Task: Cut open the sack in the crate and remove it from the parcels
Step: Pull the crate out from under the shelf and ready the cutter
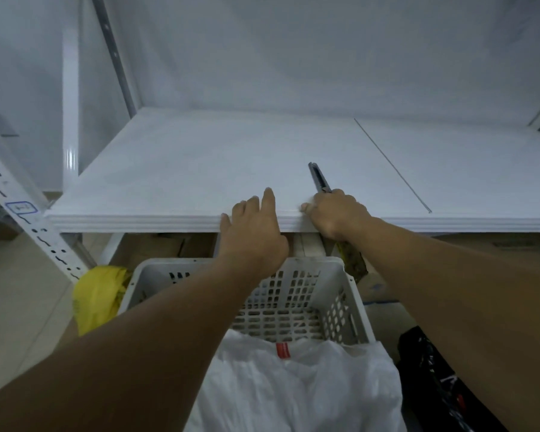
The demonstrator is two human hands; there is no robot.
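Head view, looking down over both forearms; left hand (pixel 253 232) reaches forward to the front edge of a white shelf (pixel 200 169), fingers straight and laid flat on the top, thumb at the lip, grasping nothing; right hand (pixel 337 216) just beside it at the same edge, fingers curled round the handle of a utility knife (pixel 318 177); the dark slim front end of the knife lies along the shelf top pointing away from the person, the worn yellowish handle end sticks out under the wrist, below the shelf edge; cannot tell if the blade is out; hands close but not touching

Pale perforated plastic crate (pixel 353 294) sits on the floor under and in front of the shelf, directly below the arms; white translucent sack (pixel 309 388) fills the near part of the crate and spills over its near rim toward the camera, crumpled, uncut as far as visible; small red tag (pixel 283 350) on the upper part of the sack; contents not readable through the plastic; far half of the crate shows bare mesh floor and walls

Yellow bag (pixel 97 294) touching the crate's left outer side; black bag (pixel 434 369) on the floor right of the crate; slotted white upright (pixel 28 226) at left with a blue label (pixel 22 207); brown cardboard (pixel 156 247) under the shelf behind the crate
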